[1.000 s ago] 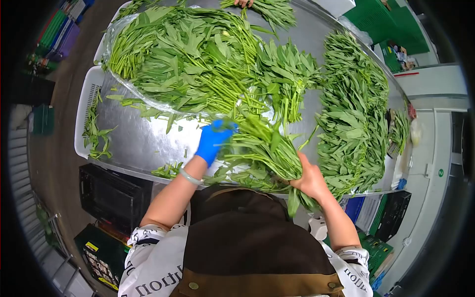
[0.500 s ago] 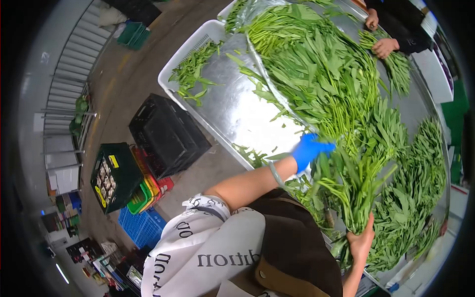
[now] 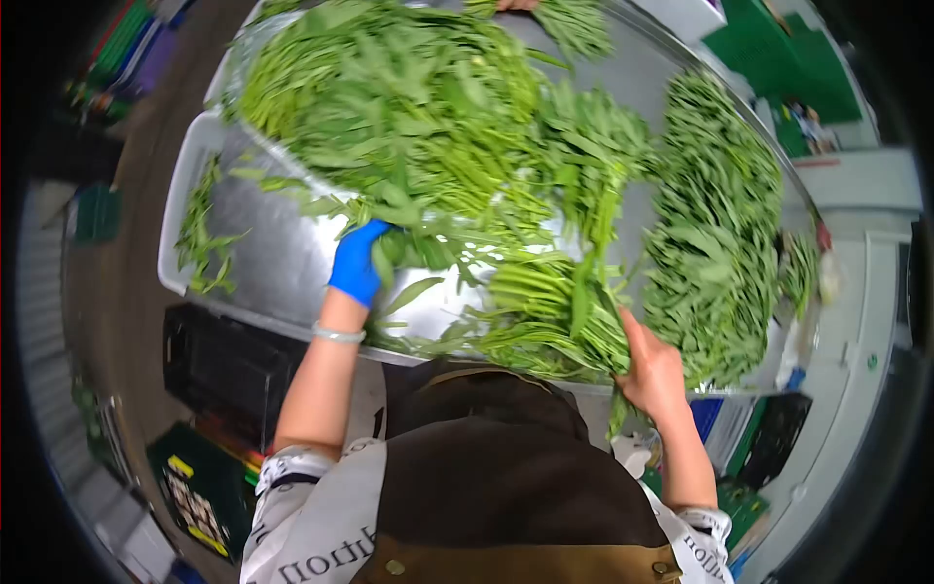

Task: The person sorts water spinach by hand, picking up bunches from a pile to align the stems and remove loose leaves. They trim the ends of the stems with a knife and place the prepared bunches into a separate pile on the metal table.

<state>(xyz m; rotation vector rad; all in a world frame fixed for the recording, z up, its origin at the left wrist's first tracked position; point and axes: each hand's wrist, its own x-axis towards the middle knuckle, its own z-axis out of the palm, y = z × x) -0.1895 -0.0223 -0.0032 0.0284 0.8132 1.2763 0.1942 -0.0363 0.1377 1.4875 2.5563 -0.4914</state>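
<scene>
Long-stemmed leafy greens, looking like water spinach, lie in a large heap [image 3: 409, 107] on a metal table [image 3: 268, 229]. My right hand [image 3: 652, 368], bare, is closed round the stem end of a bunch of water spinach [image 3: 545, 307] at the near edge. The bunch lies sideways, its other end toward the left. At the heap's near left side, my left hand [image 3: 358, 263] in a blue glove has curled fingers among some loose leaves [image 3: 418, 243]. Its fingertips are partly hidden by them.
A long row of greens [image 3: 715, 234] lies along the right side. A white basket [image 3: 175, 224] with a few sprigs stands at the left end. Another person's hand [image 3: 516, 5] shows at the far edge by a bunch. Below left are a black crate [image 3: 229, 365] and a dark green crate [image 3: 199, 487].
The view has swung to the right. My left hand has moved apart from the bunch, which has tipped from upright to lying sideways in my right hand.
</scene>
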